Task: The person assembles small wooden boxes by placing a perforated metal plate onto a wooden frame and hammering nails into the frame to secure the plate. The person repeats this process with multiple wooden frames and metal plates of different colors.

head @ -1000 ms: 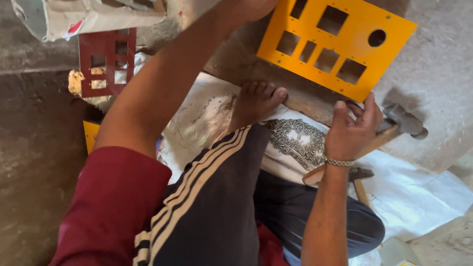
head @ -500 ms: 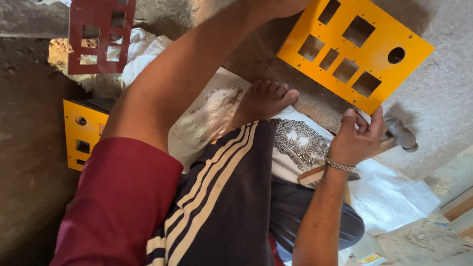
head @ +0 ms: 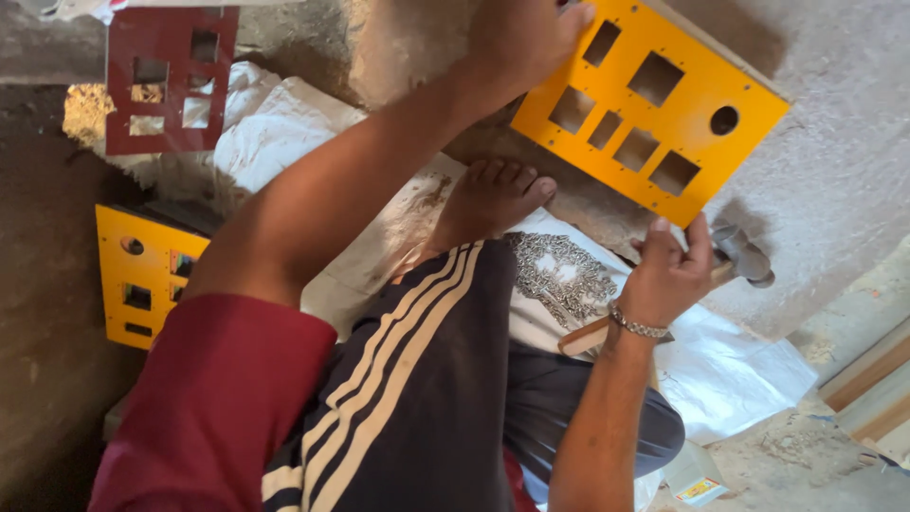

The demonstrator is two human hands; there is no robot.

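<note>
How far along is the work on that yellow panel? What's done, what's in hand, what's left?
Done: the yellow cut-out panel lies on the stone block, steadied by the left hand.
In hand: the right hand grips a wooden-handled hammer beside the panel's near edge.
Left: a pile of small nails sits unused; another yellow panel and a red panel wait aside.

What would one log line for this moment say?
left hand: pressing on yellow cutout panel | right hand: gripping hammer by wooden handle | bare foot: on white sack | pile of small nails: beside knee
</note>
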